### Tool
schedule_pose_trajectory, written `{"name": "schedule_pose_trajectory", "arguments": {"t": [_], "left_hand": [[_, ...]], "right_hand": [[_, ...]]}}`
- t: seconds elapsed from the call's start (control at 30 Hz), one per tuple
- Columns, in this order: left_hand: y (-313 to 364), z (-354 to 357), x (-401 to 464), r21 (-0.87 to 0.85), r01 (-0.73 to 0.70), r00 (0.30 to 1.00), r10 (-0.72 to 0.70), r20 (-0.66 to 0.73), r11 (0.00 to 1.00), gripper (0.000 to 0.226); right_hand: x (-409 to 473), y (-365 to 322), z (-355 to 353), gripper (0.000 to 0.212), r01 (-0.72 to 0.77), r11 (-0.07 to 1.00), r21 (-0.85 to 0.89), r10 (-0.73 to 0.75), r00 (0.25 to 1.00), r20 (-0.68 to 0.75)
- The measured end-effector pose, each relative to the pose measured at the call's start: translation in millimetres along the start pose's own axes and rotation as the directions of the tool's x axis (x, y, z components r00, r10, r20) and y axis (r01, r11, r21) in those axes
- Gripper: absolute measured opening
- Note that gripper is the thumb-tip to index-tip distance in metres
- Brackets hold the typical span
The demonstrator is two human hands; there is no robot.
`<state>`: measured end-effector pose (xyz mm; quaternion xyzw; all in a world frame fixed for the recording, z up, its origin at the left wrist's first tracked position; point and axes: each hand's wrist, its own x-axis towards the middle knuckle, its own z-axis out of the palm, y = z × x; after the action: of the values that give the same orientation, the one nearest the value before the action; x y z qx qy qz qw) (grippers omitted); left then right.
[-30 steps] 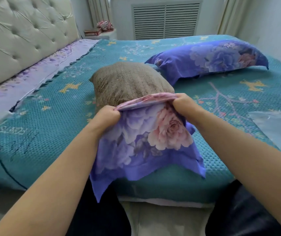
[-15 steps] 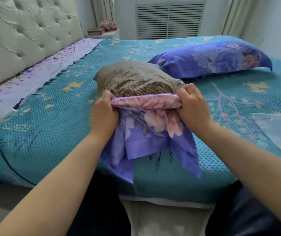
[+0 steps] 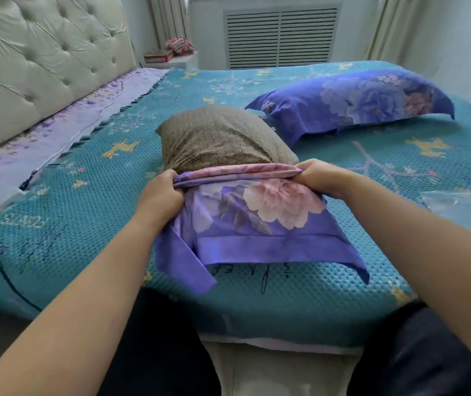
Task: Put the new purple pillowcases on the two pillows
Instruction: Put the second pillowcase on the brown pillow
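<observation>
Satiny purple pillowcase (image 3: pixel 257 215) hem bunched in left grip (image 3: pixel 161 195), right grip (image 3: pixel 318 177); speckled brown pillow (image 3: pixel 220 138) half-covered.

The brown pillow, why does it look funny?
The brown pillow is only partly dressed: the purple pillowcase covers just its near end, bunched at the opening where the left hand and right hand grip it.

- Bare pillow (image 3: pixel 220 138) on the bed (image 3: pixel 85 195), near end in the pillowcase (image 3: pixel 257 218)
- Cased pillow (image 3: pixel 351 101) behind, to its right
- Headboard (image 3: pixel 37 61) at left
</observation>
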<state>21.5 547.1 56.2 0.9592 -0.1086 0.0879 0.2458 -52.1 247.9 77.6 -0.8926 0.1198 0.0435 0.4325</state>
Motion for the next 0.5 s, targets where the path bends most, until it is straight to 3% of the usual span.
{"name": "schedule_pose_trajectory", "arguments": {"t": [0.1, 0.2, 0.23, 0.3, 0.37, 0.4, 0.47, 0.5], "left_hand": [[-6.1, 11.0, 1.3, -0.272, 0.072, 0.994, -0.091, -0.057, 0.959, 0.021], [-3.3, 10.1, 5.6, -0.459, 0.093, 0.995, -0.061, 0.085, 0.884, 0.034], [-0.2, 9.3, 6.8, -0.488, 0.125, 0.986, -0.055, 0.155, 0.864, 0.031], [6.2, 8.7, 8.2, -0.485, 0.241, 0.932, -0.061, 0.358, 0.841, 0.014], [4.6, 10.0, 9.1, -0.400, 0.284, 0.870, -0.059, 0.490, 0.872, 0.022], [1.1, 10.4, 11.2, -0.340, 0.240, 0.876, -0.052, 0.480, 0.909, 0.030], [-12.6, 13.5, 17.8, -0.154, 0.097, 0.964, -0.054, 0.261, 0.983, 0.041], [-18.1, 12.9, 18.1, -0.100, 0.049, 0.993, -0.038, 0.115, 0.994, 0.036]], "right_hand": [[-2.7, -5.3, 5.2, 0.016, 0.103, 0.979, -0.173, -0.112, 0.993, -0.042], [-1.6, 3.4, 19.2, 0.011, 0.174, 0.916, -0.362, -0.292, 0.907, -0.304], [-1.5, 7.4, 23.2, 0.012, 0.145, 0.923, -0.357, -0.290, 0.871, -0.396], [0.7, 14.4, 27.7, 0.019, 0.073, 0.982, -0.175, -0.152, 0.853, -0.499], [4.7, 17.8, 29.0, 0.015, 0.069, 0.995, 0.073, -0.029, 0.896, -0.444], [5.4, 16.4, 28.3, 0.017, 0.070, 0.977, 0.201, 0.008, 0.932, -0.363], [2.0, 11.0, 26.6, 0.022, 0.003, 0.905, 0.426, 0.051, 0.992, -0.116], [0.7, 9.3, 26.6, 0.018, -0.050, 0.876, 0.479, 0.038, 0.999, 0.033]]}}
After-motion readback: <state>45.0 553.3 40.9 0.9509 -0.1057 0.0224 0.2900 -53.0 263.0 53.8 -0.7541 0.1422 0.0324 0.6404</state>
